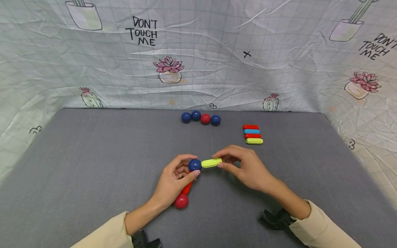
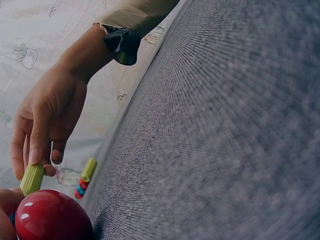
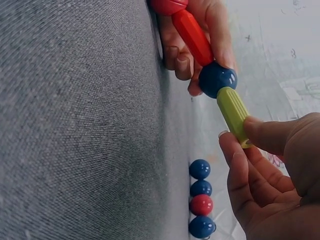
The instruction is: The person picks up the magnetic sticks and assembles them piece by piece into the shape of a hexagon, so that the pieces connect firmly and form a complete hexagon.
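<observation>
Left hand (image 1: 173, 181): my thumb and fingers curl round the blue ball (image 1: 194, 165), gap closed to its width.
Right hand (image 1: 246, 168): my thumb and fingertips pinch the yellow-green rod (image 1: 211, 163) near its outer end; they are parted only by its thickness.
Red rod (image 1: 187, 188): it meets the blue ball at one end and the red ball (image 1: 181, 201) at the other, slanting back towards me beside my left hand.
Blue-ball joint: the yellow-green rod's inner end touches the ball; whether it is fixed there, I cannot tell.
Step in hand: I judge it to be joining this rod onto the ball.
Next move: it seems to call for a steady left grip, the rod seated squarely, then a gentle right release without twisting the red rod loose.
Row of four balls (image 1: 205, 119): near the far edge of the grey table (image 1: 93, 155), three blue, one red.
Group of four rods (image 1: 252, 131): lying side by side, beyond my right hand.
</observation>
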Tool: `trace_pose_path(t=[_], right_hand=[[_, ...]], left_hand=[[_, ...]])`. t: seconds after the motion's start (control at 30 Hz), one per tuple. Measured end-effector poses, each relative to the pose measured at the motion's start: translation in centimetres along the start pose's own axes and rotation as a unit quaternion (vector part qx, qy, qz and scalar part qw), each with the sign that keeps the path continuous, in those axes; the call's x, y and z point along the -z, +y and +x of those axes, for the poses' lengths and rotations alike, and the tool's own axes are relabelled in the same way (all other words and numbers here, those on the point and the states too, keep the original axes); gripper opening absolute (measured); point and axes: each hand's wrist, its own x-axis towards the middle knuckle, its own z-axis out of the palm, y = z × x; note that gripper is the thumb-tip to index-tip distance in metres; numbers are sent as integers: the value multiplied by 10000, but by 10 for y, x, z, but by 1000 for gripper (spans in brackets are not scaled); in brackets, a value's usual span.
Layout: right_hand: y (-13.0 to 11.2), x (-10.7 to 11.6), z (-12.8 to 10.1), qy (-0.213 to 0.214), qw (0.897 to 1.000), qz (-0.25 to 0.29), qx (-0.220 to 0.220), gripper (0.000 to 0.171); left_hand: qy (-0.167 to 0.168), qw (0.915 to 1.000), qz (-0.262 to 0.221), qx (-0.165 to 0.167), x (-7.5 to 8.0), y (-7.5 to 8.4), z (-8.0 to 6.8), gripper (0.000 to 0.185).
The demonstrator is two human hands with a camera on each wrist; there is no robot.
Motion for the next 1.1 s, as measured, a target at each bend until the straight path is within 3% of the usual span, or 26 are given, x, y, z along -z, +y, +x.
trace_pose_path(t=[0.4,0.73,0.9,1.1], right_hand=[[-5,-2,5,26,10000,-32,-32,25],[-8,-14,22,-86,9996,275,-42,22],[-11,-20,30,-95,9991,412,-69,22],[-13,-26,35,-177,9989,437,-39,22]], left_hand=[[4,9999,36,128,-1,0,1,39],[42,9993,244,271,1,1,0,45],[132,9991,380,131,1,0,-1,42],[180,9997,189,-22,1,0,-1,32]])
